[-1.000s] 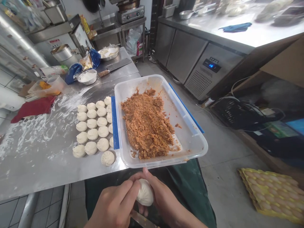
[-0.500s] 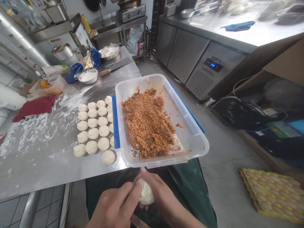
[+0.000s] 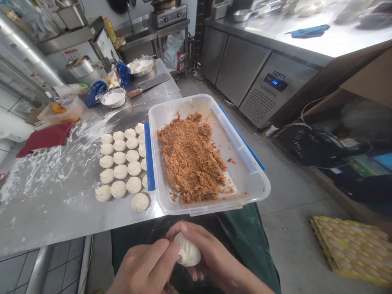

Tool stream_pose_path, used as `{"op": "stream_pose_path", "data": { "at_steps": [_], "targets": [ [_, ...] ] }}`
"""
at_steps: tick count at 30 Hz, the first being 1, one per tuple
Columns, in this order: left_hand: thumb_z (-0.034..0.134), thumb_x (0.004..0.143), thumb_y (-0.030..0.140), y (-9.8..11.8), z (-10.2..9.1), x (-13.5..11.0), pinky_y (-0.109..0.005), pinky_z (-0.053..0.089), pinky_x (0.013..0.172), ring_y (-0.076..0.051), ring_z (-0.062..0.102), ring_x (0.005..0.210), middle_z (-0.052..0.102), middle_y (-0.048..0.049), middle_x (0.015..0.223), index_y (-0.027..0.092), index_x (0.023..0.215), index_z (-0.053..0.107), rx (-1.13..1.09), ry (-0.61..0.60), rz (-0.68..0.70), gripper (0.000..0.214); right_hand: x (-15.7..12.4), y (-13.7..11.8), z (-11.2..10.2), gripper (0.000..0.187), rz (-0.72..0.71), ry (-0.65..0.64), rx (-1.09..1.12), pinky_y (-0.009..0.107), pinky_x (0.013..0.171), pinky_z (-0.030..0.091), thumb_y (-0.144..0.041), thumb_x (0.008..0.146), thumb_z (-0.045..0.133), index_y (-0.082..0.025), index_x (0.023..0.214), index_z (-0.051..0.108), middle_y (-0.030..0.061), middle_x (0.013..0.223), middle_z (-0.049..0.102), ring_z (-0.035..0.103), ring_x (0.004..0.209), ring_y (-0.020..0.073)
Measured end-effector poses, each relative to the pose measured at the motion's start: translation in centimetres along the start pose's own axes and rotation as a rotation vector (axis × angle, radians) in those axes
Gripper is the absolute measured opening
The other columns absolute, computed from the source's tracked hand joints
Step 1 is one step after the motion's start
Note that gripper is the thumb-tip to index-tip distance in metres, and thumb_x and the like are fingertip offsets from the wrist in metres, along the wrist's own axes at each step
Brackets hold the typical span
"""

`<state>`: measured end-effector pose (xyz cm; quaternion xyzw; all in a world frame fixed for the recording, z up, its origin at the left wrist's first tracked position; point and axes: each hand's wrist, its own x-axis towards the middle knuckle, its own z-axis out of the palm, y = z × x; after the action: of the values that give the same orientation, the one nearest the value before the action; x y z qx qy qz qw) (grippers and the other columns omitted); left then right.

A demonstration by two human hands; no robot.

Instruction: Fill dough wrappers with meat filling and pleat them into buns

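Both of my hands hold one white dough bun [image 3: 190, 254] low in the view, over my dark green apron [image 3: 241, 237]. My right hand [image 3: 211, 257] cups the bun from below and behind. The fingers of my left hand [image 3: 147, 267] pinch the bun's top left. Just beyond, a clear plastic tub [image 3: 245, 171] with blue clips holds shredded brown filling [image 3: 191, 157]. It overhangs the near edge of the floured steel table [image 3: 55, 204]. Several finished buns [image 3: 121, 163] lie in rows left of the tub.
At the table's far end are a bowl of flour [image 3: 113, 98], a cleaver [image 3: 148, 85], a metal bowl [image 3: 141, 67], blue bags and a red cloth [image 3: 44, 138]. Steel counters run along the right. Yellow egg trays [image 3: 352, 249] lie on the floor.
My hands have turned the bun slightly; the right hand's fingers now wrap further over its top. The view shifted a little.
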<state>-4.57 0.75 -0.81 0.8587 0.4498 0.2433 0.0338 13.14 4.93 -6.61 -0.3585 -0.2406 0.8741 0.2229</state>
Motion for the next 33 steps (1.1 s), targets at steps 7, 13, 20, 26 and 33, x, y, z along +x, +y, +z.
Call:
{"op": "stream_pose_path", "data": {
  "at_steps": [7,13,20,26,33],
  "targets": [
    [0.043,0.087,0.009,-0.2,0.0,0.1,-0.023,0.057,0.052,-0.013,0.068,0.057,0.075,-0.0060,0.087,0.009,0.123,0.063,0.018,-0.029,0.085,0.041,0.3,0.1,-0.1,0.071,-0.021,0.075,-0.061,0.018,0.037,0.040,-0.078,0.093,0.049,-0.011,0.089,0.073,0.0035,0.059,0.061,0.056,0.042,0.0119],
    [0.042,0.096,0.013,0.0,-0.4,-0.1,-0.026,0.061,0.057,-0.015,0.073,0.063,0.077,-0.0071,0.092,0.012,0.121,0.063,0.050,-0.047,0.030,0.032,0.2,-0.1,0.0,0.068,-0.041,0.089,-0.077,0.016,0.037,0.038,-0.076,0.092,0.053,-0.011,0.079,0.070,0.0041,0.055,0.060,0.057,0.043,0.0117],
    [0.044,0.101,0.018,-0.5,-0.3,-0.8,-0.028,0.060,0.058,-0.016,0.072,0.063,0.077,-0.0069,0.091,0.012,0.121,0.064,0.025,-0.058,0.015,0.029,0.5,-0.2,-0.1,0.063,0.002,-0.011,-0.028,0.015,0.032,0.036,-0.072,0.091,0.058,-0.011,0.091,0.073,0.0025,0.057,0.061,0.053,0.038,0.0098],
    [0.044,0.098,0.017,-0.4,0.1,-1.3,-0.027,0.056,0.051,-0.014,0.068,0.060,0.076,-0.0078,0.093,0.010,0.127,0.063,0.000,-0.055,0.062,0.035,0.4,-0.6,0.2,0.070,-0.002,0.027,-0.088,0.017,0.033,0.037,-0.077,0.093,0.049,-0.011,0.085,0.073,0.0021,0.054,0.058,0.052,0.037,0.0104],
    [0.038,0.101,0.016,-0.2,-0.1,-1.0,-0.024,0.057,0.054,-0.013,0.068,0.059,0.076,-0.0073,0.094,0.013,0.129,0.062,0.049,-0.061,0.034,0.037,0.5,-0.4,0.3,0.064,-0.003,0.095,-0.084,0.016,0.035,0.036,-0.072,0.093,0.054,-0.012,0.078,0.070,0.0022,0.052,0.058,0.054,0.039,0.0111]
  ]
}}
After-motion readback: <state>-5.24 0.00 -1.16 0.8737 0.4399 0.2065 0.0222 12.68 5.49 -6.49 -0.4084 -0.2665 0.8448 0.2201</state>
